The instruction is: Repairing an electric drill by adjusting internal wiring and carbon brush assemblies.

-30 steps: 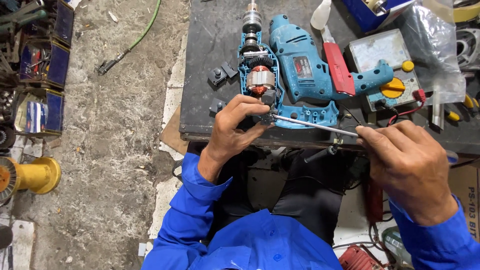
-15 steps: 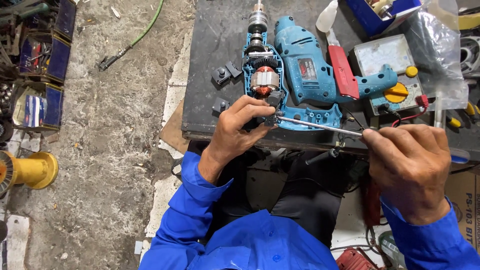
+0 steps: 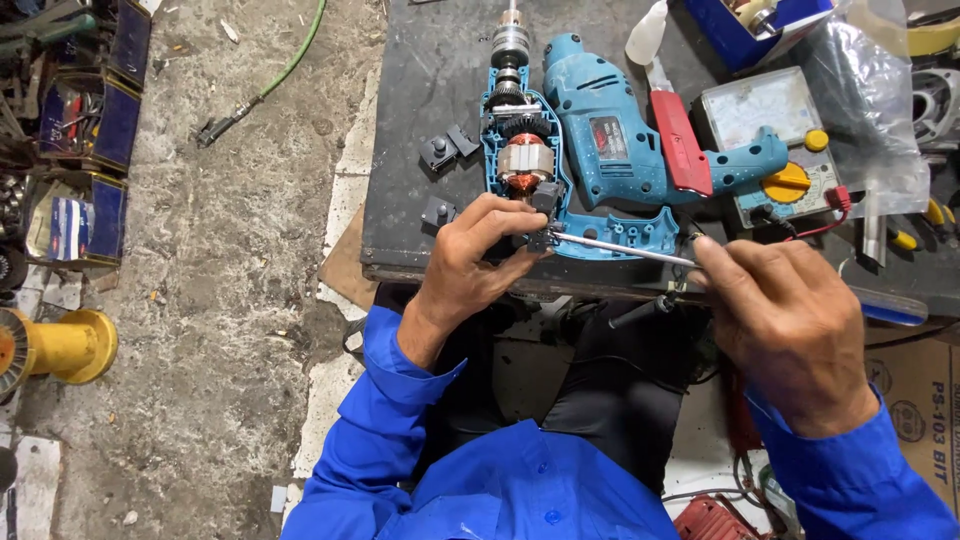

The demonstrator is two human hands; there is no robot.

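Opened teal drill half-shell (image 3: pixel 560 205) flat on the dark workbench (image 3: pixel 420 130), copper-wound armature (image 3: pixel 524 165) bare inside, chuck (image 3: pixel 510 42) toward the far edge. Left hand (image 3: pixel 478 262) at the shell's near end, fingers pinched together on a small black part (image 3: pixel 543 212) beside the armature. Right hand (image 3: pixel 785 320) closed around a screwdriver handle, slim metal shaft (image 3: pixel 620 245) running leftward, tip right at that black part. Second teal housing half (image 3: pixel 640 150) just beside the open one, rectangular red-and-grey label (image 3: pixel 607 135) on its flank. Red-handled tool (image 3: pixel 680 145) lying across it. Behind, a grey meter (image 3: pixel 775 135) with yellow dial (image 3: pixel 788 183) and red lead, partly under a clear plastic bag (image 3: pixel 870 110). Blue box (image 3: pixel 760 30) at the bench's far right. Loose black pieces (image 3: pixel 445 150) left of the drill. Tan printed carton (image 3: pixel 920 400) low on the right. Blue-fronted trays (image 3: pixel 100 120) along the left floor, yellow spool (image 3: pixel 55 348) below them, green hose (image 3: pixel 295 60) across the concrete.
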